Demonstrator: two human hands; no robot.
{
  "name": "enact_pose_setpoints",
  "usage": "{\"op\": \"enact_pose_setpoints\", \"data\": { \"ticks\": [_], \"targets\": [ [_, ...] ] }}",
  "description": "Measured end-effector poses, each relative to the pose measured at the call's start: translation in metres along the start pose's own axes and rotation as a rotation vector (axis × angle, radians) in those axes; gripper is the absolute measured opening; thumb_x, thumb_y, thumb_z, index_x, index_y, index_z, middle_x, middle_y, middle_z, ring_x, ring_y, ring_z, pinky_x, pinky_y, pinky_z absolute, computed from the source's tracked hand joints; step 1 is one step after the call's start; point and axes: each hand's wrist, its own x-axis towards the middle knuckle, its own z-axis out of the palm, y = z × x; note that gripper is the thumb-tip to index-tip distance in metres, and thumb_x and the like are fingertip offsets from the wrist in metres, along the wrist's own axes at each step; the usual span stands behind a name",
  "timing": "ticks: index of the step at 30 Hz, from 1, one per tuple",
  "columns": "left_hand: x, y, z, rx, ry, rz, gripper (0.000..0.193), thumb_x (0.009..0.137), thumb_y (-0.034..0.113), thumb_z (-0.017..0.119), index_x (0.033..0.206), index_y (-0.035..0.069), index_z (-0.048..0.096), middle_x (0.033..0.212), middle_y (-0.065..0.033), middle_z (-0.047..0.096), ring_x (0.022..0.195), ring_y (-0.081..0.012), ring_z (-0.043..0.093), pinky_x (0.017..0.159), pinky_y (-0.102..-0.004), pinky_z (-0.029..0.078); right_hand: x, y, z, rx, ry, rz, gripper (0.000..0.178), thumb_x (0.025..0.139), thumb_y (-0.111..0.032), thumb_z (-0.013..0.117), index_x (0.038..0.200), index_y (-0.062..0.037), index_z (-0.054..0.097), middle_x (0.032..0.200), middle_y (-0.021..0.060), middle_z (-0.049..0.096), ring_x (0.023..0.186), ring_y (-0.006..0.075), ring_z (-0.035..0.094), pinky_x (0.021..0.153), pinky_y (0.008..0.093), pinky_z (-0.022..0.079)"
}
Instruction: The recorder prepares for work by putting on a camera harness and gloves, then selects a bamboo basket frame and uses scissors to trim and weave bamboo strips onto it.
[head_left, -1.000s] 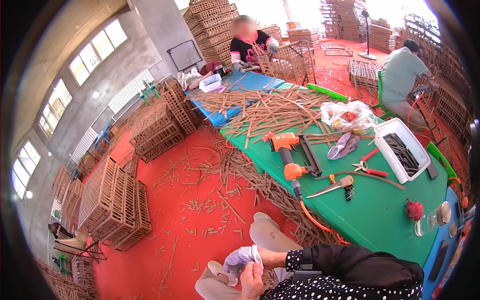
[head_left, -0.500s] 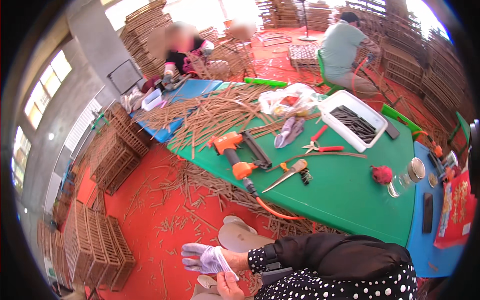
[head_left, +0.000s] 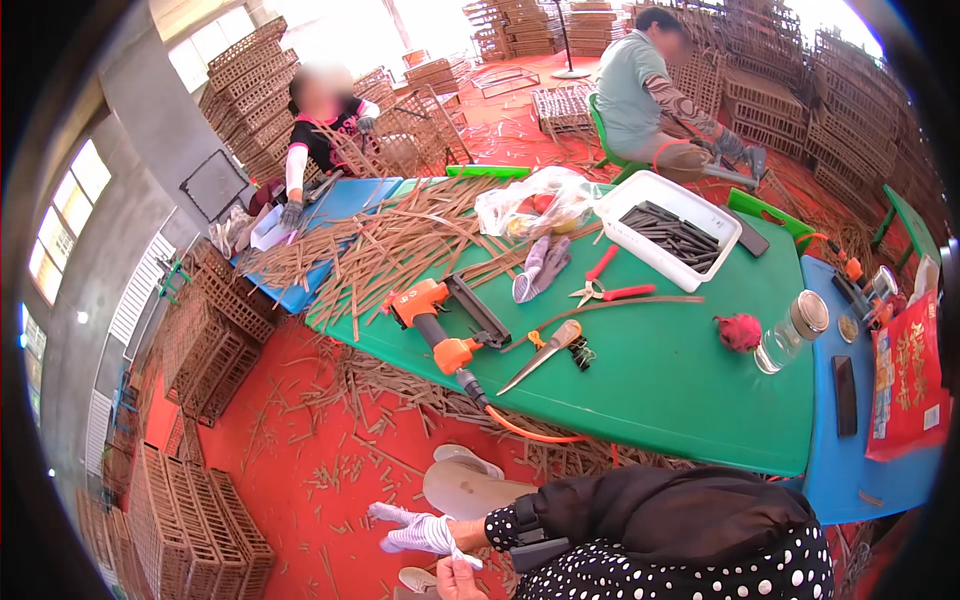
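My right hand (head_left: 418, 533) wears a white-and-lilac knit glove (head_left: 432, 537), its fingers stretched and apart. Bare, my left hand (head_left: 458, 580) pinches the cuff of that glove at the right wrist. Both hands are low, over the red floor by my knees. On the green table (head_left: 640, 400) nearby lie an orange-and-black pneumatic nail gun (head_left: 440, 325), scissors (head_left: 545, 355), red-handled pruning shears (head_left: 605, 290) and another knit glove (head_left: 542, 268).
Brown strips (head_left: 400, 235) are piled on the tables. A white tub (head_left: 672, 225), a glass jar (head_left: 790, 335) and a red fruit (head_left: 738, 333) stand at the right. An orange hose (head_left: 530, 432) hangs over the edge. Slatted crates (head_left: 185, 520) stand left; two people work beyond.
My view has shifted, moving the table leftward in the picture. The gloved hand has turned and its fingers are positioned differently; my left hand still grips the cuff. The person at right has raised their head.
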Motion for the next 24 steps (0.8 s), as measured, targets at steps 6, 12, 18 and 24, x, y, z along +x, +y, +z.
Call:
{"op": "enact_pose_setpoints", "data": {
  "ticks": [6, 12, 18, 24],
  "targets": [
    [-0.006, 0.017, 0.013, 0.028, -0.164, 0.054, 0.018, 0.090, 0.017, 0.044, 0.082, 0.004, 0.052, 0.070, -0.0009, 0.051, 0.063, -0.0100, 0.044, 0.058, -0.0233, 0.038, -0.012, 0.004, -0.002, 0.177, 0.138, 0.151, 0.080, 0.069, -0.005, 0.062, 0.137, -0.0125, 0.018, 0.134, 0.0138, 0.034, 0.104, 0.0271, 0.051, 0.082, 0.0356, 0.045],
    [0.007, 0.023, 0.008, 0.514, 0.228, 0.236, 0.023, 0.085, 0.022, 0.053, 0.080, 0.000, 0.056, 0.069, -0.0108, 0.054, 0.064, -0.0219, 0.052, 0.062, -0.0306, 0.043, 0.010, -0.012, 0.000, -1.209, -0.162, 0.018, 0.055, 0.071, -0.024, 0.062, 0.120, -0.0093, 0.045, 0.119, 0.0138, 0.049, 0.097, 0.0304, 0.055, 0.080, 0.0427, 0.045],
    [0.019, 0.026, -0.008, 0.847, 0.276, 0.473, 0.022, 0.080, 0.022, 0.061, 0.084, 0.001, 0.058, 0.079, -0.0141, 0.055, 0.072, -0.0278, 0.054, 0.066, -0.0333, 0.044, 0.015, 0.030, -0.004, -1.672, -0.354, -0.175, 0.023, 0.068, -0.033, 0.061, 0.083, -0.0158, 0.064, 0.086, 0.0061, 0.063, 0.084, 0.0222, 0.061, 0.067, 0.0345, 0.046],
    [0.031, 0.004, -0.022, 0.445, 0.181, 0.126, 0.014, 0.076, 0.008, 0.061, 0.084, -0.003, 0.058, 0.071, -0.0053, 0.058, 0.058, -0.0080, 0.053, 0.054, -0.0220, 0.044, -0.003, 0.066, -0.035, -1.674, -0.506, -0.386, 0.021, 0.068, -0.031, 0.059, 0.083, -0.0163, 0.062, 0.094, 0.0079, 0.059, 0.083, 0.0231, 0.057, 0.069, 0.0391, 0.044]
  ]
}}
